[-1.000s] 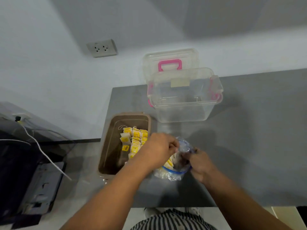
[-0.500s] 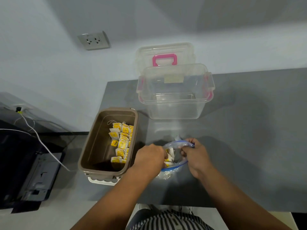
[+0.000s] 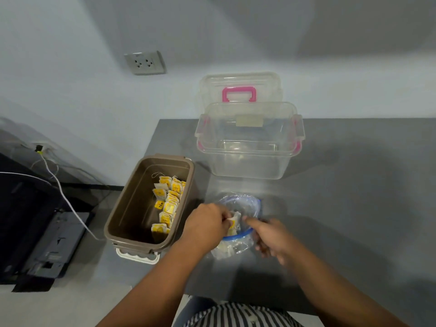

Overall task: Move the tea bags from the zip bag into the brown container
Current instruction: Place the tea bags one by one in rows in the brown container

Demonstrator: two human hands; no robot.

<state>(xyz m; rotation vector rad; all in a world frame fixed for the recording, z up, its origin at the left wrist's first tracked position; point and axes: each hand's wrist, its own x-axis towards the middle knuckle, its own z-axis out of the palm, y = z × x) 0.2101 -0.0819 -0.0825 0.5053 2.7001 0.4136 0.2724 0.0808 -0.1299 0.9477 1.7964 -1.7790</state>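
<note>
A clear zip bag (image 3: 243, 206) with a blue rim stands open on the grey table, with a few tea bags left at its bottom. My left hand (image 3: 205, 226) pinches a white and yellow tea bag (image 3: 233, 224) at the bag's mouth. My right hand (image 3: 271, 237) grips the bag's near right rim and holds it open. To the left stands the brown container (image 3: 122, 214), open, with several yellow-tagged tea bags (image 3: 168, 201) lined along its right side.
A clear plastic box (image 3: 250, 142) with pink latches stands behind the zip bag, its lid with a pink handle leaning on the wall. The table's left edge runs beside the brown container. A wall socket, a white cable and a dark device lie to the left.
My left hand has drawn a tea bag up to the zip bag's mouth. The right hand has shifted lower on the rim. The camera view has moved slightly.
</note>
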